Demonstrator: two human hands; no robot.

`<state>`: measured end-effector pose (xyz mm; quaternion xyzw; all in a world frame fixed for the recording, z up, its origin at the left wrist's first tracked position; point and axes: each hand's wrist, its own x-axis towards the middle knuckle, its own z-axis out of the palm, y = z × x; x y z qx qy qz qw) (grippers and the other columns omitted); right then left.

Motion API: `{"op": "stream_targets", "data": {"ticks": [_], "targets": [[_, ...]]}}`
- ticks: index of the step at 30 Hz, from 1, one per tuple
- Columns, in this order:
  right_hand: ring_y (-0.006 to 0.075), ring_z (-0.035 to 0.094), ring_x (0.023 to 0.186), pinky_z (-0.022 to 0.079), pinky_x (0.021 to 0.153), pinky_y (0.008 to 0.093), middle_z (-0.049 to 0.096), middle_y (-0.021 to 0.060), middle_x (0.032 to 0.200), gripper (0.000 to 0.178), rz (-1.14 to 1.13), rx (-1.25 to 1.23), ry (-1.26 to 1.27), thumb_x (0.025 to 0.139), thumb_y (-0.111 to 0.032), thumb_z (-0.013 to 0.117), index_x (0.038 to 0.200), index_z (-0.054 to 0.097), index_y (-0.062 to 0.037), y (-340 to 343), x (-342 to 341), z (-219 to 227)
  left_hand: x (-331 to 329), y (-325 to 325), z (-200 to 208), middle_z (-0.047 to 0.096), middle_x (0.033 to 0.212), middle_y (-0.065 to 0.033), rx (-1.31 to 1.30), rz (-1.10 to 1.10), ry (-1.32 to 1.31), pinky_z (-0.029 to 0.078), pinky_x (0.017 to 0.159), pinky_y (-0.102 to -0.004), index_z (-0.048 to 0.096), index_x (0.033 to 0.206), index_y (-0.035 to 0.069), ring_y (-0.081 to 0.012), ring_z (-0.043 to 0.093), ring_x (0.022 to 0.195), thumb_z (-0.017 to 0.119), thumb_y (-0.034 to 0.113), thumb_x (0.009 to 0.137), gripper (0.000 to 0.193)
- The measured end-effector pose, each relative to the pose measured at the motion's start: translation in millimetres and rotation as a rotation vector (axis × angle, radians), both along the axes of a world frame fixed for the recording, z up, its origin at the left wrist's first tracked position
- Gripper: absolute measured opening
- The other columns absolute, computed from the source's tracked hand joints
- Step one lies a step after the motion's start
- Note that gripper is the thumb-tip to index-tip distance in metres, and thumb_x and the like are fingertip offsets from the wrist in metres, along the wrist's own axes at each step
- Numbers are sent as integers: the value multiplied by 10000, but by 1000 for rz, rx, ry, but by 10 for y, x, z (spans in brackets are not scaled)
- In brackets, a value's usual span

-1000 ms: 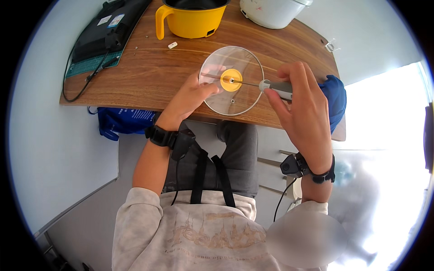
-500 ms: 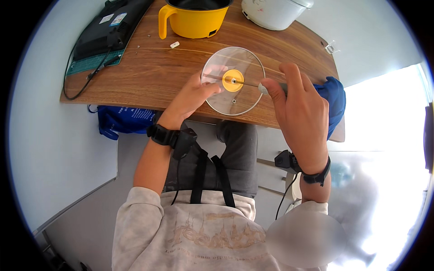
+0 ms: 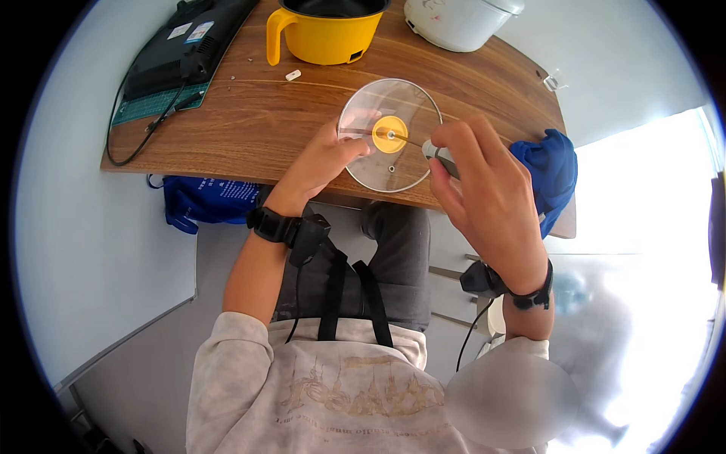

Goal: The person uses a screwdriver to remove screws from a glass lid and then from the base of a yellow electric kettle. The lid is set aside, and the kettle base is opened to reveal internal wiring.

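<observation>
A round glass lid (image 3: 412,164) with a metal rim is held up over the table's front part. My left hand (image 3: 333,155) grips it by its left side, thumb on the near face and fingers seen through the glass behind. At the lid's middle is a yellow disc (image 3: 381,144) with a small screw in its centre. My right hand (image 3: 488,193) is closed round the grey handle of a screwdriver (image 3: 439,153). Its thin shaft points left, with the tip at the screw. A small vent hole shows in the glass below the disc.
On the wooden table (image 3: 227,140) stand a yellow pot (image 3: 329,36) with a side handle and a white appliance (image 3: 454,23). A small white piece (image 3: 293,75) lies before the pot. At left, a black device (image 3: 170,64) rests on a green mat (image 3: 144,111). Blue cloth (image 3: 552,174) hangs at the right edge.
My right hand has turned and shifted slightly left, its fingers curling further round the screwdriver handle, which tilts more downward to the right. The lid and my left hand stay nearly still.
</observation>
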<state>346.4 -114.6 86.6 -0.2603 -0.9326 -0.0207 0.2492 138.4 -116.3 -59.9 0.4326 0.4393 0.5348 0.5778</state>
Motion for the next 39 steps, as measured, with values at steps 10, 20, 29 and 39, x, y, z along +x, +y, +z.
{"op": "stream_targets", "data": {"ticks": [10,20,29,39], "targets": [[209,619,640,514,540,311,563,49,851,234,-88,140,-123,871,-117,698,1054,561,-71,-19,45,-39,5,-2,-1,617,1254,-134,-5,13,-21,475,1025,-284,485,1442,80,-171,589,1152,559,2,925,528],[271,642,779,514,622,377,599,75,880,256,36,8,115,862,-157,735,1043,573,-76,48,13,-83,29,-44,69,626,1235,-136,-24,33,13,456,1028,-289,492,1451,86,-175,592,1129,589,55,928,533],[282,650,780,515,611,375,636,92,919,300,-218,-85,6,865,-195,755,1063,563,-77,-30,100,-13,30,-27,54,630,1236,-148,-25,43,18,459,1052,-300,502,1437,101,-192,603,1152,580,43,921,525],[283,662,810,535,663,368,616,101,942,306,-318,-128,-96,850,-161,767,1077,583,-69,-50,66,67,3,-11,1,621,1262,-154,-23,23,16,469,1071,-316,498,1421,113,-203,609,1179,567,24,923,511]]}}
